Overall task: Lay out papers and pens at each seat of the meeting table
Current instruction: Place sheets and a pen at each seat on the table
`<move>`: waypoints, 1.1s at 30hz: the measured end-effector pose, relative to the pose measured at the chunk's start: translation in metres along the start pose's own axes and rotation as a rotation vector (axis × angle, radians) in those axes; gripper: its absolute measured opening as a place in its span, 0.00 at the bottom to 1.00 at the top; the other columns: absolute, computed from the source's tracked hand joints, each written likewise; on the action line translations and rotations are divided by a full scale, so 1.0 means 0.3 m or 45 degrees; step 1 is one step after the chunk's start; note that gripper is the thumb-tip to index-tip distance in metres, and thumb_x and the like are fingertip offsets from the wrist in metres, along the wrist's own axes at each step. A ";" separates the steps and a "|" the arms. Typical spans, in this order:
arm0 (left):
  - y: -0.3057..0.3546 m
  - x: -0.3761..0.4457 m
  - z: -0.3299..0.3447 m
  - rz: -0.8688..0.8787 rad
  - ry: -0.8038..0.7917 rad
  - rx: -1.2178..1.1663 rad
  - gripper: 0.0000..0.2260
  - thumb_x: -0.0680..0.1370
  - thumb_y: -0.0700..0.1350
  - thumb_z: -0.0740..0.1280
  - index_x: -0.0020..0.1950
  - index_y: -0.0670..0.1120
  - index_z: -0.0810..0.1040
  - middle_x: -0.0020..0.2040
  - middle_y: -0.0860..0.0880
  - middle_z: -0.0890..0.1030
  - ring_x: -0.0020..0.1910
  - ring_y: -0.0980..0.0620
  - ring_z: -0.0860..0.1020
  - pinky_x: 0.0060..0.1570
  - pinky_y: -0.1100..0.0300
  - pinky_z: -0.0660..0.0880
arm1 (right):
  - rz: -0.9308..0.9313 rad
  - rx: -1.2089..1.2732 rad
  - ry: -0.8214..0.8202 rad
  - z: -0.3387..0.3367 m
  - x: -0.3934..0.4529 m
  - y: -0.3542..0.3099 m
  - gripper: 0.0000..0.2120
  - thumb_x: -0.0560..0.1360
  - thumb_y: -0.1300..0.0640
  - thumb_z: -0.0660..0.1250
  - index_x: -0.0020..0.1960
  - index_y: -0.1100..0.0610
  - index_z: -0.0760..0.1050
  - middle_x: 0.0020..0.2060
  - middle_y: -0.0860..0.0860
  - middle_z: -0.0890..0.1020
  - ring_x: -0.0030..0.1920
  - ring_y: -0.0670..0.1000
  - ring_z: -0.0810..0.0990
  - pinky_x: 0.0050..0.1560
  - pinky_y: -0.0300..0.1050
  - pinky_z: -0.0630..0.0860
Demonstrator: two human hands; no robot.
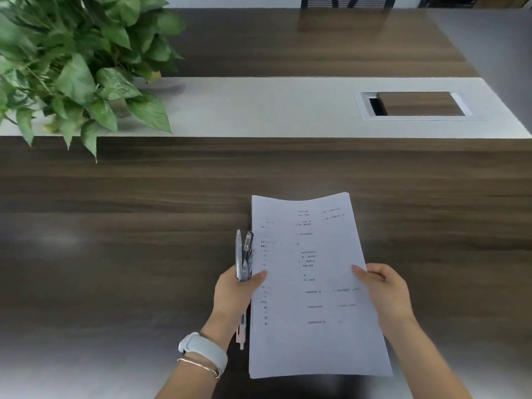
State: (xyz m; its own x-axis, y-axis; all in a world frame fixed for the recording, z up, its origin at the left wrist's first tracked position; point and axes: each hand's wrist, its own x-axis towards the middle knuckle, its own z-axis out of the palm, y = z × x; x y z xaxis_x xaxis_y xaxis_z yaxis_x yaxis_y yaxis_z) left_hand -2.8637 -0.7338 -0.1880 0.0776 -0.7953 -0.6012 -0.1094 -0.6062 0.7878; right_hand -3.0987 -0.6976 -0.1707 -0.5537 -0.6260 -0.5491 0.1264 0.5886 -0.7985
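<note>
A stack of white printed papers hangs above the near part of the dark wood meeting table, held on both sides. My left hand grips its left edge with the thumb on top and also clutches a bundle of pens, whose tops stick up beside the sheets. One pink pen end shows below that hand. My right hand pinches the right edge of the stack, thumb on the page.
A leafy green potted plant stands at the far left on the table's light centre strip. A metal-framed cable hatch sits in that strip at the right. A dark chair back shows beyond the far edge.
</note>
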 end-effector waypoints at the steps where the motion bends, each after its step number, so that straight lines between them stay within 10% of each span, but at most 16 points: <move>1: -0.002 -0.005 0.020 -0.006 0.018 0.003 0.05 0.71 0.41 0.73 0.46 0.47 0.83 0.46 0.47 0.86 0.47 0.45 0.83 0.53 0.44 0.79 | -0.022 -0.013 -0.005 -0.013 0.015 0.002 0.05 0.72 0.60 0.71 0.43 0.60 0.75 0.35 0.53 0.79 0.39 0.54 0.77 0.44 0.50 0.75; 27: 0.032 -0.011 0.073 0.255 0.390 0.602 0.09 0.79 0.44 0.63 0.42 0.42 0.77 0.39 0.43 0.80 0.37 0.47 0.79 0.35 0.61 0.71 | -0.103 -0.299 0.095 -0.108 0.128 0.005 0.02 0.73 0.57 0.70 0.43 0.56 0.80 0.36 0.49 0.80 0.41 0.51 0.77 0.44 0.45 0.70; 33: 0.120 -0.014 0.256 0.544 0.058 0.957 0.12 0.78 0.49 0.63 0.35 0.52 0.68 0.35 0.55 0.71 0.38 0.50 0.73 0.34 0.60 0.64 | -0.109 -0.188 0.190 -0.235 0.198 -0.035 0.01 0.73 0.59 0.69 0.44 0.56 0.78 0.35 0.48 0.78 0.42 0.51 0.75 0.46 0.44 0.68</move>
State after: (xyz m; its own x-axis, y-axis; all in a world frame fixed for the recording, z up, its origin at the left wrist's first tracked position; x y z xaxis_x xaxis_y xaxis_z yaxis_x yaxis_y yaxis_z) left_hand -2.9441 -0.7521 -0.1674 -0.0816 -0.9635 -0.2549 -0.7633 -0.1040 0.6376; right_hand -3.1909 -0.7051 -0.1776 -0.6741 -0.6007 -0.4297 -0.0421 0.6121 -0.7896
